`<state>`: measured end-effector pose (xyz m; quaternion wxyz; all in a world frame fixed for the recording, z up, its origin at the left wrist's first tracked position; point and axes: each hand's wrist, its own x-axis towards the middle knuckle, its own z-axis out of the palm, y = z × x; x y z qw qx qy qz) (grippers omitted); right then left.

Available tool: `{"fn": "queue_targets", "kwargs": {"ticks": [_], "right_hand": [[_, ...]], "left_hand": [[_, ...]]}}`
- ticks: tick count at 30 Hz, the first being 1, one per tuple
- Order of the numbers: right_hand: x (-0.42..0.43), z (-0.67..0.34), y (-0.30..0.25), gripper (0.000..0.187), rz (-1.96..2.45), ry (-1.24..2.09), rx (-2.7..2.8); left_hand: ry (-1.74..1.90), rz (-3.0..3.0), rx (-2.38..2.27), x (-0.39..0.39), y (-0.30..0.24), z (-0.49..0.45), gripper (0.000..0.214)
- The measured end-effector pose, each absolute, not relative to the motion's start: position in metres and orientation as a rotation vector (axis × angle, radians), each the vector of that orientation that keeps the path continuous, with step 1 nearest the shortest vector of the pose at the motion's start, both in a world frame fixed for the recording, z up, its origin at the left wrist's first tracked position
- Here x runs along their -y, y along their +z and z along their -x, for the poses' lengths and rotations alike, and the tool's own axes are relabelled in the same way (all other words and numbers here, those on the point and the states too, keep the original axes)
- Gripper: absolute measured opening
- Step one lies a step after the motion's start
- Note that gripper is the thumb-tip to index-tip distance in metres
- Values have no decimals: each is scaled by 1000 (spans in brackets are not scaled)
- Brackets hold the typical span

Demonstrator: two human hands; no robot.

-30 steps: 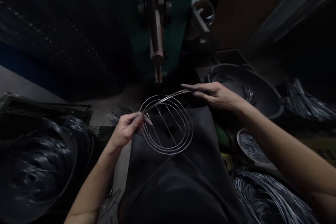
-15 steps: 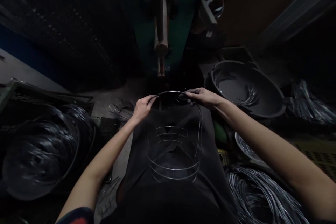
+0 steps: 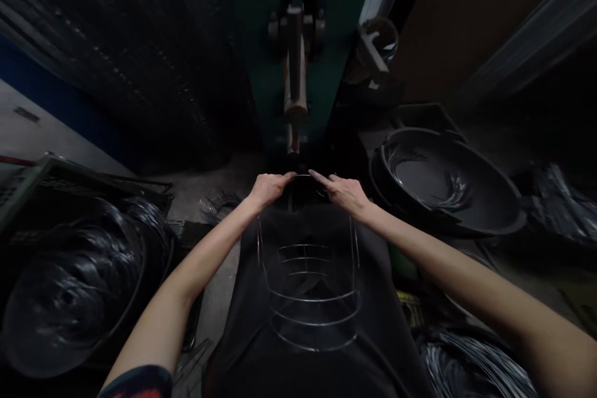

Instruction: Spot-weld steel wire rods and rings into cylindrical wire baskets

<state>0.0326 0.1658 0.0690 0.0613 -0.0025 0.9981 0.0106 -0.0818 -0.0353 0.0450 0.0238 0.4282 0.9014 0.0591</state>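
A wire frame of curved rings and straight cross wires hangs over my dark apron. Its far end reaches under the tip of an upright machine. My left hand pinches the frame's top wire from the left. My right hand grips the same wire from the right, forefinger stretched toward the machine tip. Both hands lie close together just below that tip.
A dark round basin with a few wires stands at the right. Bundles of wire rings fill a tub at the left. More coiled wire lies at the lower right. A small wire piece rests left of the machine.
The frame swung from lying flat between my hands to hanging down. Both hands came together and moved forward to the machine tip.
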Motion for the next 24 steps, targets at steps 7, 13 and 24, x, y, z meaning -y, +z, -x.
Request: {"fn": "queue_targets", "kwargs": {"ticks": [7, 13, 24], "right_hand": [[-162, -12, 91, 60, 92, 292, -2990], [-169, 0, 97, 60, 133, 313, -3024], [-175, 19, 107, 58, 87, 292, -3057]], "left_hand": [[59, -1263, -2836, 30, 82, 93, 39], [180, -1262, -2775, 35, 95, 98, 39], [60, -1259, -2856, 22, 106, 116, 37]]}}
